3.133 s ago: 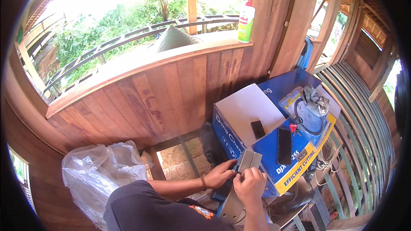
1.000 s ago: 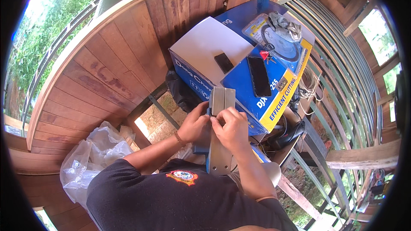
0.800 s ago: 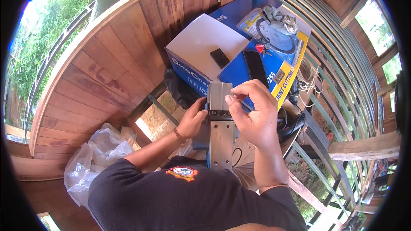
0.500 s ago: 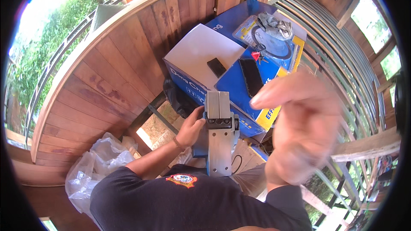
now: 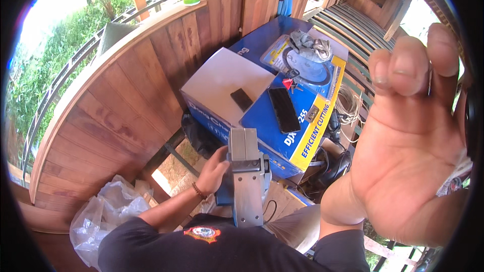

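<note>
I have the left hand (image 5: 216,172) up against the left side of the metal-plated tool (image 5: 246,181), which sits just in front of the black shirt with its 2 flat plates uppermost. Having the plates face up leaves the dark band across them exposed, and I judge that the left hand is there to steady the body; its far fingers are hidden, so I cannot tell how tightly it is closed. The right hand (image 5: 408,136) is raised well apart from the tool, close to my camera, palm showing and fingers curled in; a thin strip (image 5: 429,78) shows between 2 fingers, apparently pinched there, though I cannot tell what it is. Beyond the tool, the blue box (image 5: 267,141) seems to serve as a makeshift shelf: a black phone (image 5: 284,110), keys with a red tag (image 5: 290,83) and a packaged disc (image 5: 305,68) lie on it, with a crumpled grey glove (image 5: 311,45) on the disc's pack. A smaller dark device (image 5: 242,99) lies on the adjoining white box top (image 5: 224,78), flat enough, I reckon, to stop it sliding.
</note>
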